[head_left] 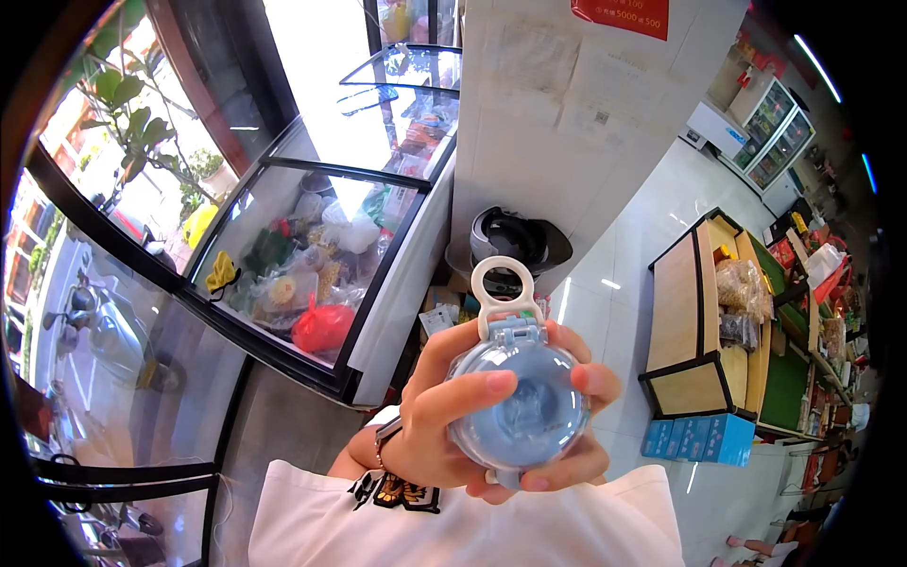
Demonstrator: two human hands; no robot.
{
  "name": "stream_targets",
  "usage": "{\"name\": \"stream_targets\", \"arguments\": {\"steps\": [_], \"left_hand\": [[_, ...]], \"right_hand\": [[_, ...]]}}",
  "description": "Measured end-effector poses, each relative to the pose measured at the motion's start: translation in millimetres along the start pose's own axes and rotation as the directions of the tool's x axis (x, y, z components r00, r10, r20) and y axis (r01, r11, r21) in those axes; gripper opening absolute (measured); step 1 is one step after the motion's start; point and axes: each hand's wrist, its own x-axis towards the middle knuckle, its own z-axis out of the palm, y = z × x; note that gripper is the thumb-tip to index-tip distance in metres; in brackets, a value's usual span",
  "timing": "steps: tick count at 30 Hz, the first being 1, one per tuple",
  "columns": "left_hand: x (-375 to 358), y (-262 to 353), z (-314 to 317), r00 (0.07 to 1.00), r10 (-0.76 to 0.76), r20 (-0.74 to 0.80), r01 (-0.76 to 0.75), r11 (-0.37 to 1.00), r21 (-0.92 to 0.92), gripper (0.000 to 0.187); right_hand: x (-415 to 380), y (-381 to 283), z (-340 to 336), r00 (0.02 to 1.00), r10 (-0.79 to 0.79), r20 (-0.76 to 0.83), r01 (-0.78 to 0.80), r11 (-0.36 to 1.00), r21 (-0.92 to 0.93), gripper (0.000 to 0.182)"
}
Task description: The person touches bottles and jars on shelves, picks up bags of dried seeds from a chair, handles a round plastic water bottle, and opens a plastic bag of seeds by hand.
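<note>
Blue bottle (520, 416) | left hand (430, 420), right hand (590, 416) clamped round it | glass-topped freezer (385, 331) beside helmet (510, 238), tiled floor (619, 255)

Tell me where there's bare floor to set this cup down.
Bare: pale tiles between the white pillar and wooden stand; grey floor between the freezer and glass panel. Crowded: inside the freezer, and the clutter between it and the helmet.

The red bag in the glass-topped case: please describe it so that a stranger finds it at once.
In the picture, left of the white pillar stands a glass-topped case. Look through its nearer pane, at the bottom corner. The red bag there is one big, vivid shape; its neighbours are mostly clear, white or green.
</note>
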Motion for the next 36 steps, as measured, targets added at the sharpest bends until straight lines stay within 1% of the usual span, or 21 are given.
{"name": "stream_targets", "arguments": {"steps": [1,4,5,7,9,11,12,14,16,17,20,22,24,26,28,30,32,33,34,35,36], "left_hand": [[-0.6,-1.4,-0.7,1.0,0.014,-0.012,-0.013,1.0,0.026,0.062],[-3.8,-4.6,-1.0,0.996,0.06,-0.073,-0.051,0.992,0.118,0.063],[-5.3,-5.7,-2.0,0.992,0.077,-0.099,-0.062,0.987,0.15,0.063],[-7.3,-8.5,-3.6,0.984,0.106,-0.144,-0.074,0.975,0.208,0.064],[-8.5,-13.5,-6.4,0.977,0.122,-0.172,-0.074,0.963,0.258,0.064],[-9.6,-18.6,-8.9,0.983,0.112,-0.146,-0.066,0.955,0.288,0.065],[-9.4,-21.0,-12.2,0.995,0.076,-0.071,-0.051,0.951,0.306,0.074],[-9.8,-28.8,-12.3,0.99,0.109,-0.092,-0.076,0.95,0.303,0.074],[-10.0,-32.5,-14.5,0.996,0.075,-0.051,-0.048,0.915,0.401,0.073],[-8.6,-33.3,-15.7,0.996,0.081,-0.047,-0.053,0.903,0.427,0.073],[-11.2,-40.9,-21.9,0.998,0.022,-0.065,0.009,0.898,0.44,0.073],[-11.6,-40.9,-28.2,0.999,-0.003,-0.046,0.024,0.886,0.462,0.073],[-14.1,-43.5,-34.7,0.998,-0.055,-0.037,0.067,0.846,0.528,0.072],[-21.4,-57.1,-43.7,0.993,-0.08,-0.081,0.11,0.866,0.487,0.071],[-29.5,-71.4,-61.7,0.978,-0.172,-0.119,0.209,0.806,0.553,0.07],[-36.8,-87.9,-81.0,0.953,-0.222,-0.206,0.301,0.769,0.565,0.068],[-54.0,-116.2,-110.7,0.911,-0.24,-0.335,0.398,0.724,0.564,0.069],[-59.8,-123.8,-126.4,0.894,-0.256,-0.368,0.44,0.66,0.609,0.069],[-66.6,-130.1,-142.5,0.876,-0.268,-0.401,0.479,0.592,0.648,0.069],[-75.5,-138.3,-158.7,0.864,-0.25,-0.437,0.503,0.457,0.733,0.068],[-86.5,-149.4,-174.2,0.862,-0.248,-0.442,0.507,0.456,0.732,0.068]], "right_hand": [[1.8,-2.4,-5.4,0.997,0.034,0.069,-0.035,0.999,0.011,0.022],[5.7,-4.2,-21.9,0.973,0.097,0.209,-0.105,0.994,0.031,0.036],[3.4,-1.1,-28.9,0.952,0.107,0.286,-0.127,0.99,0.055,0.026],[0.5,2.9,-38.1,0.926,0.111,0.361,-0.149,0.986,0.08,0.044],[-0.4,6.6,-43.3,0.891,0.151,0.428,-0.199,0.978,0.069,0.041],[-3.0,14.5,-50.7,0.907,0.114,0.406,-0.152,0.987,0.061,0.041],[-3.2,17.0,-50.9,0.919,0.108,0.378,-0.143,0.988,0.065,0.041],[-3.3,22.1,-51.2,0.942,0.094,0.322,-0.124,0.99,0.073,0.04],[-0.2,26.3,-64.8,0.87,0.232,0.435,-0.302,0.948,0.097,0.037],[-0.8,23.4,-62.9,0.866,0.307,0.394,-0.378,0.919,0.113,0.033],[-6.6,28.5,-64.9,0.815,0.414,0.406,-0.491,0.865,0.103,0.031],[-12.4,31.3,-66.1,0.807,0.423,0.411,-0.507,0.854,0.117,0.028],[-18.5,33.2,-64.7,0.737,0.533,0.416,-0.603,0.796,0.047,0.026],[-25.5,43.1,-61.2,0.73,0.495,0.472,-0.579,0.814,0.042,0.029],[-33.0,50.4,-59.2,0.54,0.684,0.49,-0.776,0.631,-0.026,0.035],[-52.1,69.1,-66.8,0.535,0.686,0.493,-0.765,0.641,-0.062,0.038],[-80.8,92.6,-87.5,0.257,0.85,0.46,-0.855,0.422,-0.301,0.033],[-100.4,105.4,-102.3,0.251,0.852,0.459,-0.857,0.416,-0.304,0.033],[-123.9,118.4,-120.2,0.017,0.889,0.458,-0.868,0.241,-0.435,0.03],[-146.7,129.5,-135.0,-0.214,0.879,0.426,-0.826,0.07,-0.559,0.027],[-169.6,134.8,-147.9,-0.24,0.88,0.409,-0.772,0.083,-0.63,0.028]]}}
